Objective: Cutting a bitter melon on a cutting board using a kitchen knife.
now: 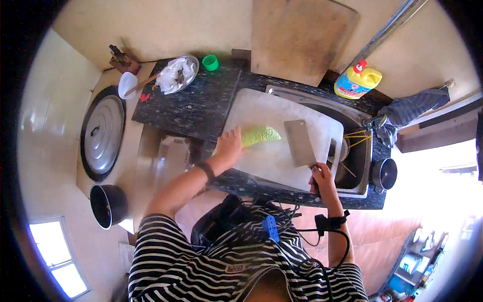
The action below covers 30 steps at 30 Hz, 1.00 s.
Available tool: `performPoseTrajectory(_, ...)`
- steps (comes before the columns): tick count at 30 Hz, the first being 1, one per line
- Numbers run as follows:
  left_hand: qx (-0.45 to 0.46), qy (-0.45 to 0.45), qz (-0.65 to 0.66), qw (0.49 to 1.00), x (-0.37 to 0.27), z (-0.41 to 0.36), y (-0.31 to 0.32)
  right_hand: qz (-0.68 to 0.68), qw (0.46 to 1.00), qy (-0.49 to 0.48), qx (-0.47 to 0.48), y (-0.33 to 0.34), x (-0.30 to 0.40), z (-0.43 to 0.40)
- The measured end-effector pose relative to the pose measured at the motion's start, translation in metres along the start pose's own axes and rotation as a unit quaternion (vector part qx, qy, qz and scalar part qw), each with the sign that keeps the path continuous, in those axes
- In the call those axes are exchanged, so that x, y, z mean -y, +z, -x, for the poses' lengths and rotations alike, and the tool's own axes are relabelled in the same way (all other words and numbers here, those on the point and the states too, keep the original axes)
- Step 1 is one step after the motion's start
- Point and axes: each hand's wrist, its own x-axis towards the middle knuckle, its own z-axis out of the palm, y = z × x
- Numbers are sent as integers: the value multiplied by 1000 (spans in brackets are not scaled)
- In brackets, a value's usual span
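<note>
A large white plastic cutting board [271, 109] lies across the counter and partly over the sink. My left hand [231, 148] grips one end of a green, bumpy-skinned vegetable, likely a bitter melon [262, 136], near the board's left edge. The far end of the vegetable points right. In my right hand [321, 176] is the dark handle of a cleaver [300, 143], its broad metal blade flat above the board, apart from the vegetable. The part of the vegetable under my left hand is hidden.
A metal sink [364, 188] with bowls and yellow chopsticks-like sticks is at right. Behind it stands a yellow detergent bottle [356, 81]. A plate with a plastic bag [175, 77] and a green cup [210, 62] sit at back left. A dark pot [386, 173] stands right of the sink.
</note>
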Motion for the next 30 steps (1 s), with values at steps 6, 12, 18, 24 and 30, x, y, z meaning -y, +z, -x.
performPoseTrajectory(6,57,101,21,993,24,0,5,-43,994,-76,-59,26,26,11)
performPoseTrajectory(12,76,78,72,991,17,-2,-9,238,956,-151,-83,61,14,3)
performPoseTrajectory(18,101,79,72,989,19,-9,-2,360,900,-199,-143,81,8,-10)
performPoseTrajectory(24,112,94,51,988,22,-15,9,383,885,-216,-152,86,7,-21)
performPoseTrajectory(30,144,78,62,985,22,-17,10,375,887,-227,-142,88,11,-17)
